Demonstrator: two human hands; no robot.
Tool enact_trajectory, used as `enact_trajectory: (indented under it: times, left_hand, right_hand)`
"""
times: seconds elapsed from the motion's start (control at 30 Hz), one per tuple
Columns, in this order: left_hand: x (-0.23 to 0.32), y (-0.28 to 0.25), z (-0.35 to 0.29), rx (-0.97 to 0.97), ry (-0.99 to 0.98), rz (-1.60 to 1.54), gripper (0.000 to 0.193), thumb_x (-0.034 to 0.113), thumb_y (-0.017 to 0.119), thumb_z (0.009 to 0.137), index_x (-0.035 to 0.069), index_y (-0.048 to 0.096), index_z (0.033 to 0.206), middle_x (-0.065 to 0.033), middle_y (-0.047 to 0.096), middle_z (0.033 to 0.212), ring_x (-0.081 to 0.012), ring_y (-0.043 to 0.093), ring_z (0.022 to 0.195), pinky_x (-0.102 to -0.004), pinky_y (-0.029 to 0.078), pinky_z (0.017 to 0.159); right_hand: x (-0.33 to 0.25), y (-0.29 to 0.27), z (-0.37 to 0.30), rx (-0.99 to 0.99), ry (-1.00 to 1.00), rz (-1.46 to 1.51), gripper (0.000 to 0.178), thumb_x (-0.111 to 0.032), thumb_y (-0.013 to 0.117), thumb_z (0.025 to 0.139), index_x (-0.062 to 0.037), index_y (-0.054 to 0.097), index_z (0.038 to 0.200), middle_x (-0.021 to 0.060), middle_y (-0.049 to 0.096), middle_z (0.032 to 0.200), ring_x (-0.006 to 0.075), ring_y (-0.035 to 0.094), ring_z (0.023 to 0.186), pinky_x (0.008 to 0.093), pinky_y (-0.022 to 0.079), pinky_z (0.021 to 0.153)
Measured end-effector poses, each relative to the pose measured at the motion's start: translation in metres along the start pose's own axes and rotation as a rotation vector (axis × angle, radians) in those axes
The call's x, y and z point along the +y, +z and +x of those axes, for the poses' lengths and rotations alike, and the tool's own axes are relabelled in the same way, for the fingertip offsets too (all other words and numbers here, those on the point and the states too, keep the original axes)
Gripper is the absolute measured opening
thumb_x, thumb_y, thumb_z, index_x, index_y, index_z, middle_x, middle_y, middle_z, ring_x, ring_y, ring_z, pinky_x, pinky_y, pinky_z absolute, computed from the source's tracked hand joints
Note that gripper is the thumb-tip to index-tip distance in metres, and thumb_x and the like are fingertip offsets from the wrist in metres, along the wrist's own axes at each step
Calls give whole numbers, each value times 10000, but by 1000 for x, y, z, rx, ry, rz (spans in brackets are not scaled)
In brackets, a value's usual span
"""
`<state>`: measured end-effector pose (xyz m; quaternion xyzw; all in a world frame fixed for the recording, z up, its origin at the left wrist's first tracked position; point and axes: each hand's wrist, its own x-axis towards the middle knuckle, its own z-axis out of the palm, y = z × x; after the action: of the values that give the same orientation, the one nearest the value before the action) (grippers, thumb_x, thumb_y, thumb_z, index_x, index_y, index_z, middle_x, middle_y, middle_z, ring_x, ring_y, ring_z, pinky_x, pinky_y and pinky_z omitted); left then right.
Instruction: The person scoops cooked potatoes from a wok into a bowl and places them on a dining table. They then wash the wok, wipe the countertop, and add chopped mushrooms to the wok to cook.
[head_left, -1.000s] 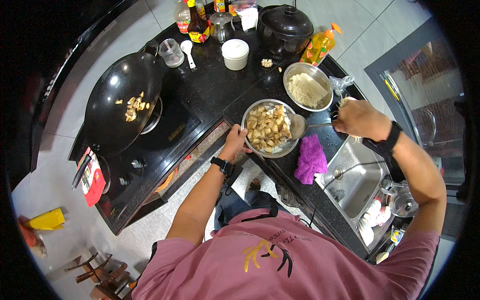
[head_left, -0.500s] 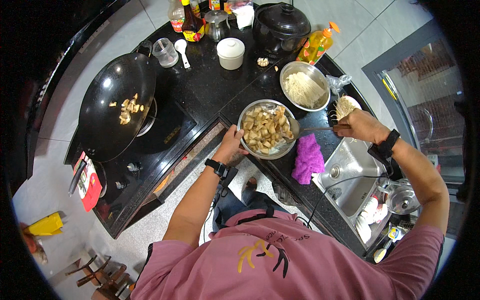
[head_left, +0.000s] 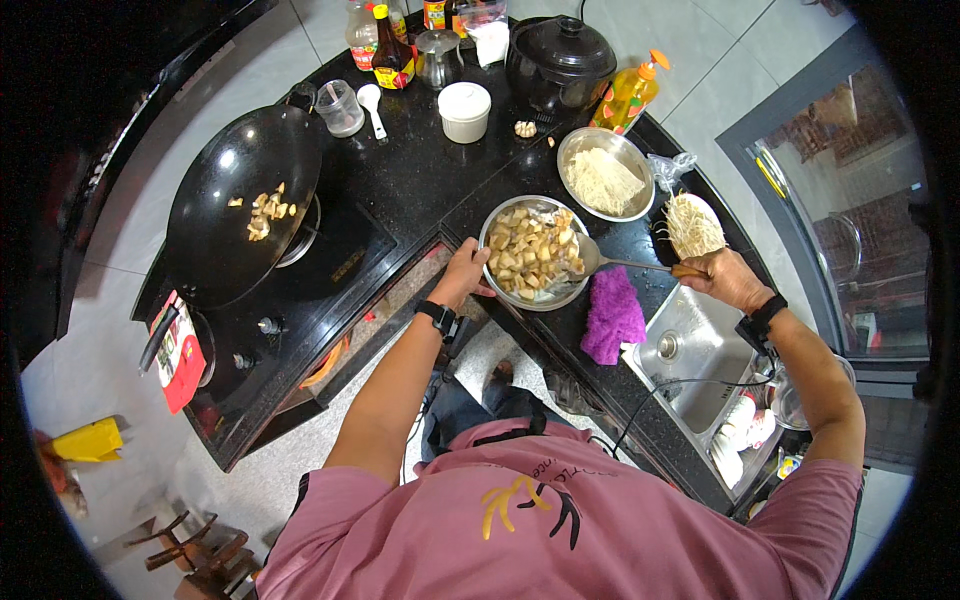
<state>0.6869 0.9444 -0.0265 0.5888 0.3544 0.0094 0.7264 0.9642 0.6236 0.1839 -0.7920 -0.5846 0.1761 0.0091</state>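
Note:
My left hand (head_left: 465, 272) is closed on the near-left rim of a metal bowl (head_left: 535, 306), its thumb at the edge. Browned, cut chunks of food (head_left: 527, 250) fill most of the bowl, with something whitish beneath them. In my right hand (head_left: 735, 281) is the wooden handle of a metal spatula (head_left: 640, 265). Its blade rests inside the bowl's right side, against the chunks. Left of the bowl, a black wok (head_left: 225, 170) stands tilted on the hob, and a few similar chunks (head_left: 268, 213) lie in it.
A second metal bowl (head_left: 610, 213) holds pale shreds, beside a dish of thin strands (head_left: 693, 225). A purple cloth (head_left: 614, 318) lies between the bowl and the sink (head_left: 700, 335). Behind stand a white lidded pot (head_left: 465, 115), a black casserole (head_left: 562, 60) and bottles (head_left: 393, 55).
My right hand has come lower toward the sink, slanting the spatula handle downward; its blade stays in the bowl. My left hand keeps hold of the rim. The whole view has shifted slightly.

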Motion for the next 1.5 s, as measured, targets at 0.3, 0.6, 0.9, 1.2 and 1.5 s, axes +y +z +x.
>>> enact_trajectory:
  times: [0.3, 0.6, 0.9, 1.2, 1.5]
  left_hand:
    - [4, 1, -11, 18, -72, -52, 230, 290, 416, 1046, 60, 400, 1041, -104, 578, 941, -198, 644, 666, -328, 589, 520]
    - [-6, -1, -5, 34, -58, -58, 224, 279, 431, 1036, 56, 420, 1041, -107, 597, 935, -188, 654, 671, -328, 600, 524]
    - [-5, -1, -6, 45, -40, -5, 222, 265, 423, 1039, 43, 423, 1058, -108, 614, 857, -202, 665, 613, -320, 579, 501]
    - [3, -3, -12, 61, -66, -71, 252, 269, 399, 1054, 24, 412, 1114, -137, 589, 1003, -203, 674, 697, -331, 604, 537]
    - [14, -4, -19, 30, -88, -39, 244, 249, 377, 1055, 44, 432, 1175, -116, 623, 972, -167, 668, 686, -293, 591, 534]
  right_hand:
    - [-1, 1, -2, 36, -52, -80, 330, -276, 742, 830, -71, 707, 1086, 170, 697, 974, 323, 680, 887, 387, 547, 791]
    - [-32, -11, 3, -9, -8, -172, 301, -308, 691, 859, -105, 711, 1080, 172, 692, 868, 337, 679, 802, 404, 554, 744]
    - [-90, -60, 103, -219, -67, -379, 309, -293, 707, 797, 14, 695, 826, 205, 684, 796, 357, 686, 775, 441, 557, 686]
    - [5, 13, 47, -123, -65, 215, 319, -255, 709, 852, -58, 694, 1102, 163, 708, 928, 306, 687, 810, 372, 547, 760]
    - [21, 47, 23, -31, -7, 203, 262, -204, 699, 877, -41, 679, 1081, 124, 723, 971, 286, 702, 846, 352, 560, 773]
